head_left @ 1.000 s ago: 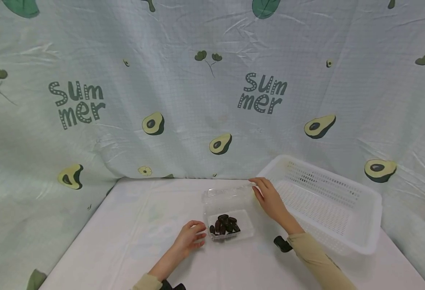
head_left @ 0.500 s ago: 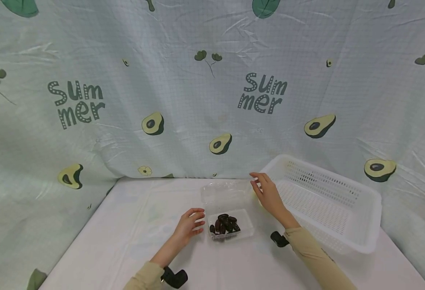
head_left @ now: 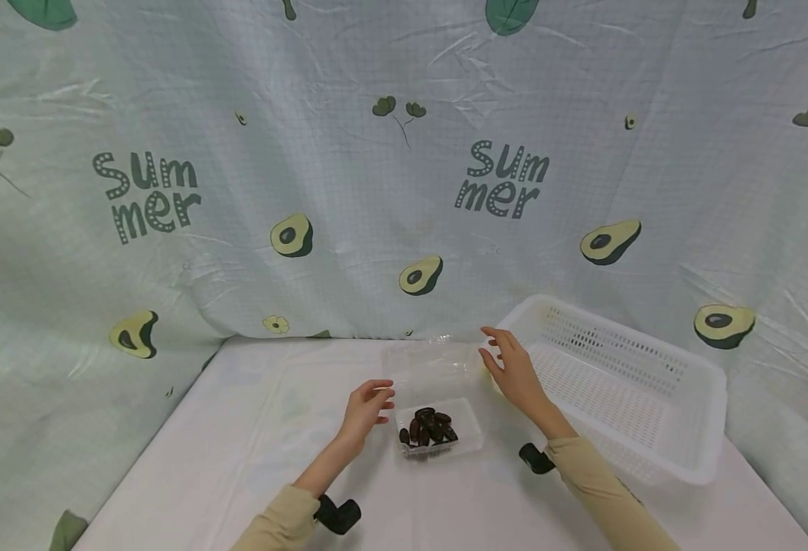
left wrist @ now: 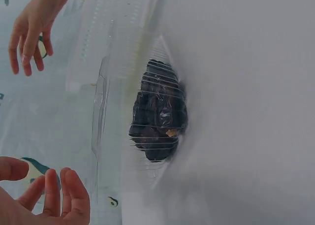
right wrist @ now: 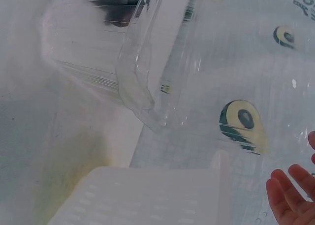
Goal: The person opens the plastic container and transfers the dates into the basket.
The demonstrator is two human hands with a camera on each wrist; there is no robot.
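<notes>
A clear plastic clamshell box (head_left: 471,430) stands on the table, holding several dark, glossy, oblong fruits that look like dates (head_left: 428,425). Its see-through lid (head_left: 431,361) is raised and tilted back toward the curtain. My left hand (head_left: 365,411) hovers at the box's left side, fingers loosely bent with nothing in them. By the lid's right corner is my right hand (head_left: 514,375), fingers spread and free of the plastic. In the left wrist view the dates (left wrist: 160,112) show through the ribbed box wall, and my left fingertips (left wrist: 77,190) stay apart from it.
A large white perforated basket (head_left: 710,405) stands at the right, just beyond my right hand and forearm. Behind the table hangs a pale curtain (head_left: 349,291) printed with avocados. Black wrist cameras (head_left: 338,516) are strapped to both wrists.
The lid has leaned farther back. My right fingers have come off its corner and spread. My left hand has moved forward along the box's left side; the box base and dates stay put.
</notes>
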